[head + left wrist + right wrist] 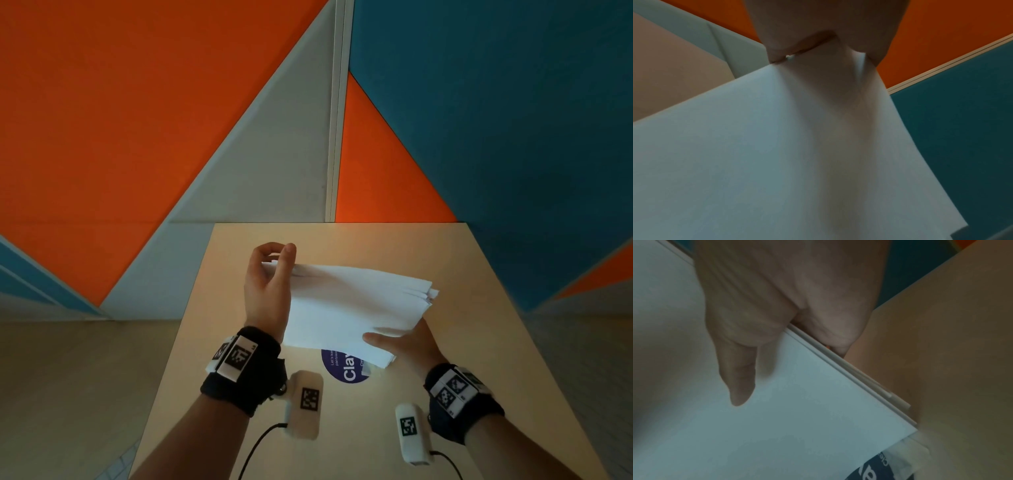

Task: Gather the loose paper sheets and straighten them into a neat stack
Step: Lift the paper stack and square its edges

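A bundle of white paper sheets (352,305) is held above the light wooden table (479,359), tilted, its edges uneven at the far right. My left hand (270,284) grips the bundle's left end, thumb over the top and fingers curled behind. My right hand (407,342) holds the near right edge, thumb flat on the top sheet and fingers underneath. In the left wrist view the paper (777,154) fills the frame below my pinching fingers (818,32). The right wrist view shows my thumb (740,378) on the sheets (797,426), whose staggered edges show beside it.
A round dark blue sticker (346,370) with white letters lies on the table under the bundle's near corner. Two white tagged devices (305,404) (411,433) with black cables hang by my wrists. Orange, grey and blue wall panels (137,120) stand behind the table.
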`<control>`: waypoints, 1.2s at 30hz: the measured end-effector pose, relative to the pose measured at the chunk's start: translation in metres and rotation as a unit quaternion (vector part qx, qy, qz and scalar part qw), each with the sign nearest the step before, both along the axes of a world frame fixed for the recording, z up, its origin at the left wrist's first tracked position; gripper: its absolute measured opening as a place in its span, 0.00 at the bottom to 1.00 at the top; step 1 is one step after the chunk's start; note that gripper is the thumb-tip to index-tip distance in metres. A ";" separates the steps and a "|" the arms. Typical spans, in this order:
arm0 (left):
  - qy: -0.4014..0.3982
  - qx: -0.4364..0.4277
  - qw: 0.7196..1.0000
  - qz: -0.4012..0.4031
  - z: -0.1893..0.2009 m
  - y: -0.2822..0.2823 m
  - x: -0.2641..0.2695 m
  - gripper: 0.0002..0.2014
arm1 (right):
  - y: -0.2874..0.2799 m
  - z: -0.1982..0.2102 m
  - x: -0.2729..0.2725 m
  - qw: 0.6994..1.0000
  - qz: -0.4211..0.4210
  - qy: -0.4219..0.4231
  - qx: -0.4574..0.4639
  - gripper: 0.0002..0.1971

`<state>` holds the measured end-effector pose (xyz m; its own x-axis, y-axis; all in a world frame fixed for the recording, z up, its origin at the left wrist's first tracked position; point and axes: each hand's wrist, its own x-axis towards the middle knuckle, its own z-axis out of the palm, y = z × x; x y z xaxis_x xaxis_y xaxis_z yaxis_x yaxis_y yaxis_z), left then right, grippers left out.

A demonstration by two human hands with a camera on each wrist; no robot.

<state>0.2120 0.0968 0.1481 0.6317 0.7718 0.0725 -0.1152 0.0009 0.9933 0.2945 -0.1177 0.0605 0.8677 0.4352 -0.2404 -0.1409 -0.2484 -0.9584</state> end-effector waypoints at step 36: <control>0.239 0.591 0.753 -0.162 0.040 -0.066 0.023 0.22 | 0.010 -0.005 -0.001 0.999 -0.025 0.018 0.034 0.16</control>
